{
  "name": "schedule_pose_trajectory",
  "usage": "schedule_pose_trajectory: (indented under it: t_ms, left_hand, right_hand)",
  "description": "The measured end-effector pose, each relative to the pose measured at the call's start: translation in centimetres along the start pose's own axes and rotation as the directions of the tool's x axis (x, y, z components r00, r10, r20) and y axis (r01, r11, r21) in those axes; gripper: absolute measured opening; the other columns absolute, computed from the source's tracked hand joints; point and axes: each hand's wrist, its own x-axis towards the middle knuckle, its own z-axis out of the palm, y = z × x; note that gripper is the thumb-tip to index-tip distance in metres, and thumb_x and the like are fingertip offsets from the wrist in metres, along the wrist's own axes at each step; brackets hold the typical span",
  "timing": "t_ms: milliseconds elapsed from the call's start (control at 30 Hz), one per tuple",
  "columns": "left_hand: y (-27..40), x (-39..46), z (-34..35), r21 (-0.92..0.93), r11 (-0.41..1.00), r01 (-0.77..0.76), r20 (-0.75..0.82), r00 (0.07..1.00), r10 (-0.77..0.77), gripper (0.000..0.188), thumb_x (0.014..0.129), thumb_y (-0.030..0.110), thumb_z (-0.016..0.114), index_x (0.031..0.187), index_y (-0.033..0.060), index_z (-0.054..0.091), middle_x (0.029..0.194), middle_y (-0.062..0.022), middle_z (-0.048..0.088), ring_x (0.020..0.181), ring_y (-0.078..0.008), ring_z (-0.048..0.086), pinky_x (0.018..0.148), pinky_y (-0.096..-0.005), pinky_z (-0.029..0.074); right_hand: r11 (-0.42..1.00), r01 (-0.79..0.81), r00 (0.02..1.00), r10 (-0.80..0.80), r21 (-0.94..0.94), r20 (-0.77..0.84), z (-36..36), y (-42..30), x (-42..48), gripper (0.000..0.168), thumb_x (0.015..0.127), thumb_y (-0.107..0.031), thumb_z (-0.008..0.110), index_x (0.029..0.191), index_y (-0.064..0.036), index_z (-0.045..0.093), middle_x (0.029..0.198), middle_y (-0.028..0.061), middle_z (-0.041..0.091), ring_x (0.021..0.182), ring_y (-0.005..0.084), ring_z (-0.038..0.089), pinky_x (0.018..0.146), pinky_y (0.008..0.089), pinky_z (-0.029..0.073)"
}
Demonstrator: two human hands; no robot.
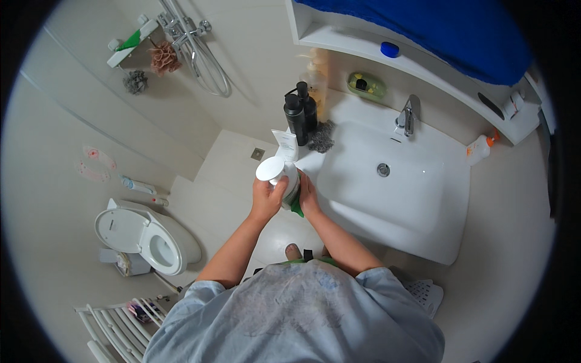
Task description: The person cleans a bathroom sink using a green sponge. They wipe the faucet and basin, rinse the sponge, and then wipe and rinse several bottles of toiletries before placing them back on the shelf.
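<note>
My left hand (268,197) grips a white pump bottle (289,180) by its upper part, near the broad white pump head. On the bottle's other side, my right hand (309,195) presses a green cloth (297,205) against it. Both hands are just left of the white washbasin (390,199). Beyond the bottle, a white tube (287,146) stands on the basin's corner, with two black bottles (296,119) behind it. A grey mesh scrubber (322,137) lies beside them. The bottle's lower part is partly hidden by my hands and the cloth.
A chrome faucet (409,116) and a green soap dish (367,86) are at the basin's back. Above them runs a white shelf (431,68) with a blue cloth (431,31) over it. An orange-topped bottle (480,149) stands at right. The toilet (159,247) is at left.
</note>
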Motion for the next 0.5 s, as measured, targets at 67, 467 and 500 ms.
schedule_pose_trajectory:
  t_ms: [67,467,500]
  left_hand:
    - [-0.5,-0.2,-0.1,-0.019,1.0,0.017,-0.007,1.0,-0.017,0.032,0.087,0.007,0.056,0.118,0.0011,0.057,0.105,-0.0053,0.061,0.101,-0.0165,0.055,0.09,-0.0315,0.043]
    - [-1.3,-0.3,0.4,0.022,0.999,-0.041,-0.041,0.998,0.042,0.032,0.087,0.007,0.053,0.118,0.0003,0.056,0.111,-0.0083,0.062,0.103,-0.0173,0.056,0.092,-0.0323,0.043]
    - [-1.2,-0.3,0.5,0.018,0.999,-0.041,-0.048,0.998,0.042,0.033,0.087,0.007,0.053,0.119,0.0006,0.055,0.113,-0.0085,0.061,0.105,-0.0175,0.055,0.093,-0.0324,0.043]
  right_hand:
    - [0.907,0.135,0.99,-0.139,-0.398,0.019,-0.9,0.2,-0.6,0.043,0.102,-0.029,0.031,0.129,-0.003,0.05,0.128,0.016,0.053,0.119,0.0269,0.048,0.102,0.0357,0.033]
    - [0.653,0.212,0.967,-0.245,-0.727,0.062,-2.8,2.6,-4.0,0.032,0.084,-0.002,0.049,0.115,0.001,0.056,0.104,0.0238,0.054,0.095,0.0387,0.053,0.084,0.0433,0.044]
    - [0.651,0.191,0.973,-0.222,-0.734,0.057,-2.8,2.6,-4.4,0.029,0.082,0.001,0.051,0.109,0.002,0.059,0.105,0.0248,0.053,0.094,0.039,0.053,0.084,0.0429,0.045]
